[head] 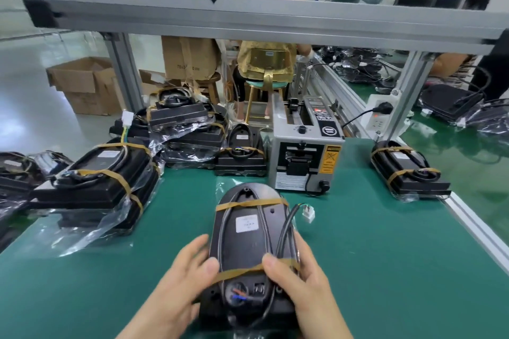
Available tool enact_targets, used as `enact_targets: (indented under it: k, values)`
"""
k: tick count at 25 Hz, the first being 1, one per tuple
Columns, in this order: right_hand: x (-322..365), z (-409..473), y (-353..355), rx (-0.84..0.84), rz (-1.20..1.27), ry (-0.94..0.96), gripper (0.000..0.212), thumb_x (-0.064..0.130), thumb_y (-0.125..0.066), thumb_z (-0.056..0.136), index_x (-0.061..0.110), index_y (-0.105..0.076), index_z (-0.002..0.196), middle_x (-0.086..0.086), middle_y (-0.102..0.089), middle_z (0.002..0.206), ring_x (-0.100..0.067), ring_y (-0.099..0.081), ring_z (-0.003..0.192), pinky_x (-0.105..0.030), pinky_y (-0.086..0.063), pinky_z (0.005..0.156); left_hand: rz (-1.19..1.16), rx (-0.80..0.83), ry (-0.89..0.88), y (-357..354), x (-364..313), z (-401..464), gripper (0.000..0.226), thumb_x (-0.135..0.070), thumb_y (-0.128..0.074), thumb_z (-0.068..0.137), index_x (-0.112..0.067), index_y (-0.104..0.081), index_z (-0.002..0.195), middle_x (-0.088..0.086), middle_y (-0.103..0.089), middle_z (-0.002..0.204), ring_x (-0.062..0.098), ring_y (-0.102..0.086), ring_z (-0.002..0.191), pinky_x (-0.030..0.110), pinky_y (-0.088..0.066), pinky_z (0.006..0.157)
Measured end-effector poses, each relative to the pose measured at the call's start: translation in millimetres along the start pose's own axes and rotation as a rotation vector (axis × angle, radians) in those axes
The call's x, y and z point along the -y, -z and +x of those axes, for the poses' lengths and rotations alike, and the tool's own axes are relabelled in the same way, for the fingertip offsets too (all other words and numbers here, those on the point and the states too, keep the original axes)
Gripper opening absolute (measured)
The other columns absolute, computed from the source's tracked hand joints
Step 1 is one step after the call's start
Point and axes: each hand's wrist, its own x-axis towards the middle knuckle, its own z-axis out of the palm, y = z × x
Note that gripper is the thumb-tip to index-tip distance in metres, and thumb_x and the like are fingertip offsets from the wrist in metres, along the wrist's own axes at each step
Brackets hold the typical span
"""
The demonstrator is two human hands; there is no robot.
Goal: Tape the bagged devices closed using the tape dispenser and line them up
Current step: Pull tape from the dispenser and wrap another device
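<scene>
A black device in a clear bag lies lengthwise on the green mat in front of me, with two brown tape strips across it. My left hand holds its left side, thumb on the near tape strip. My right hand grips its right side, thumb also on that strip. A white cable connector sticks out on the right. The grey tape dispenser stands just beyond the device. One taped device lies at the right edge.
Piles of bagged black devices fill the left side and the back. An aluminium frame beam crosses overhead. A person on a stool sits beyond the table. Cardboard boxes stand on the floor at the left.
</scene>
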Motion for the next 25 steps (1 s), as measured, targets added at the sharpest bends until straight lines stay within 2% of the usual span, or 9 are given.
enact_targets:
  k: [3,7,10,13,16,19,21,23,25]
  values:
    - [-4,24,-25,0.082,0.088,-0.076,0.046,0.017,-0.069,0.083,0.027,-0.058,0.126,-0.009,-0.073,0.107,-0.027,-0.071,0.095,-0.031,-0.059,0.073,0.000,-0.102,-0.126,15,-2,-1,0.117,-0.045,-0.094,0.009,-0.024,-0.055,0.117,-0.007,-0.059,0.127,0.006,-0.065,0.104,0.027,-0.045,0.082]
    - [-19,63,-62,0.110,0.133,-0.146,0.034,0.023,-0.060,0.093,0.019,-0.057,0.126,-0.009,-0.072,0.112,-0.029,-0.070,0.099,-0.034,-0.059,0.073,-0.007,-0.290,-0.242,31,-9,16,0.083,-0.022,-0.089,0.041,-0.028,-0.057,0.118,-0.006,-0.068,0.116,0.003,-0.064,0.101,0.024,-0.045,0.082]
    - [-27,94,-82,0.064,0.143,-0.173,0.035,0.025,-0.059,0.094,0.015,-0.054,0.127,-0.010,-0.071,0.113,-0.028,-0.070,0.100,-0.036,-0.058,0.076,0.067,-0.432,-0.338,38,-12,34,0.050,-0.018,-0.076,0.070,-0.033,-0.058,0.114,-0.011,-0.067,0.112,-0.003,-0.063,0.095,0.020,-0.044,0.081]
    - [-36,116,-96,0.010,0.149,-0.207,0.035,0.027,-0.061,0.093,0.017,-0.053,0.126,-0.010,-0.071,0.111,-0.026,-0.070,0.096,-0.036,-0.059,0.074,0.306,-0.541,-0.376,42,-12,48,0.038,-0.021,-0.062,0.090,-0.030,-0.053,0.126,-0.007,-0.054,0.131,0.006,-0.052,0.117,0.026,-0.037,0.100]
    - [-47,129,-108,-0.061,0.060,-0.219,0.039,0.031,-0.061,0.092,0.021,-0.049,0.128,-0.007,-0.068,0.116,-0.027,-0.066,0.105,-0.047,-0.053,0.093,0.689,-0.617,-0.433,43,-11,52,0.044,-0.022,-0.055,0.094,-0.022,-0.046,0.137,-0.002,-0.037,0.148,0.012,-0.030,0.137,0.033,-0.022,0.114]
    - [-48,133,-115,-0.087,-0.181,-0.202,0.053,0.039,-0.056,0.092,0.018,-0.040,0.138,-0.003,-0.060,0.128,-0.022,-0.058,0.116,-0.042,-0.044,0.104,1.035,-0.687,-0.491,32,-9,49,0.048,-0.032,-0.054,0.094,-0.014,-0.045,0.139,0.004,-0.034,0.152,0.021,-0.022,0.143,0.041,-0.007,0.117]
    - [-43,134,-119,-0.066,-0.509,-0.177,0.057,0.046,-0.050,0.092,0.014,-0.041,0.139,-0.008,-0.053,0.134,-0.025,-0.052,0.122,-0.039,-0.040,0.106,1.178,-0.661,-0.592,23,-8,45,0.054,-0.035,-0.039,0.086,-0.010,-0.054,0.132,0.010,-0.044,0.145,0.027,-0.033,0.138,0.043,-0.012,0.113]
    - [-36,134,-115,-0.055,-0.812,-0.195,0.057,0.054,-0.045,0.091,0.015,-0.049,0.132,-0.011,-0.048,0.133,-0.031,-0.045,0.126,-0.039,-0.036,0.107,1.292,-0.598,-0.707,16,-6,46,0.059,-0.028,-0.033,0.077,-0.005,-0.063,0.122,0.016,-0.056,0.133,0.027,-0.041,0.127,0.036,-0.019,0.109]
    - [-28,134,-102,-0.004,-0.943,-0.190,0.055,0.054,-0.043,0.093,0.013,-0.054,0.127,-0.014,-0.049,0.131,-0.033,-0.043,0.126,-0.039,-0.035,0.107,1.389,-0.558,-0.717,15,-3,49,0.059,-0.031,-0.034,0.076,-0.005,-0.067,0.117,0.018,-0.061,0.127,0.025,-0.040,0.120,0.035,-0.021,0.107]
